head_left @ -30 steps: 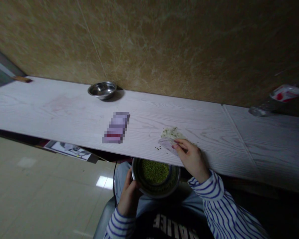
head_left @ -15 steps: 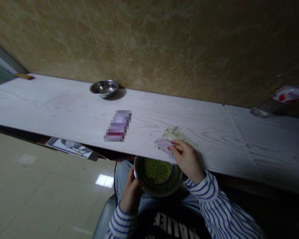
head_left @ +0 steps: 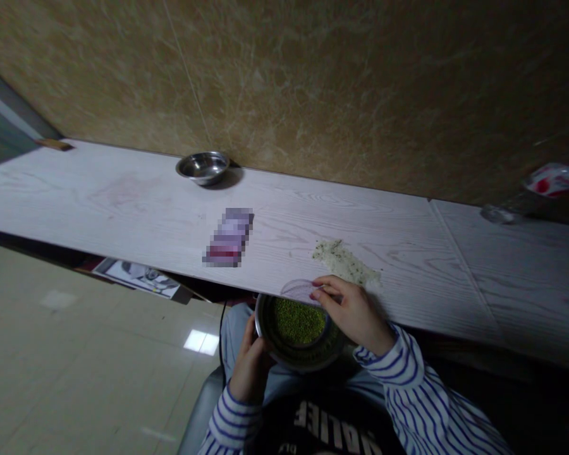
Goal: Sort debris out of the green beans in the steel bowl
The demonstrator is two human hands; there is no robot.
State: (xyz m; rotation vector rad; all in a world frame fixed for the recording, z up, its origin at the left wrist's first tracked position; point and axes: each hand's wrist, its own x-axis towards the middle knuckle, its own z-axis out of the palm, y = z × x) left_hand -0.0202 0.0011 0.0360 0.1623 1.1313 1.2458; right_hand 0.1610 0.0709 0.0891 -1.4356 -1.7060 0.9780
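Left hand: The left hand (head_left: 250,368) grasps the steel bowl (head_left: 270,355) by its rim, at the bowl's 9 o'clock side.
Right hand: The right hand (head_left: 353,308), at 2 o'clock from the bowl's centre, pinches a thin, pale purple disc (head_left: 296,289) between thumb and fingers.
Disc: It sits at 12 o'clock from the bowl's centre, by the near edge of the table (head_left: 137,234); in this dim light it seems to lie over that edge, though contact is hard to judge.
Bowl: It is over the lap of the seated person, just below the table edge, its 12 o'clock rim partly hidden.
Beans: Small green beans (head_left: 299,321) cover the middle of the bowl's inside.
Crumbs: A pale, dark-flecked patch of crumbs (head_left: 344,261) is spread on the table at 1 o'clock from the bowl, near the right hand.
Blurred item: A purple and red item (head_left: 230,237), masked by pixels, lies on the table at 11 o'clock from the bowl.
Dish: Farther along 11 o'clock, a small steel dish (head_left: 203,169) sits upright near the marbled wall (head_left: 284,82).
Bottle: A clear bottle (head_left: 550,182) with a red and white label is well apart, at 2 o'clock.
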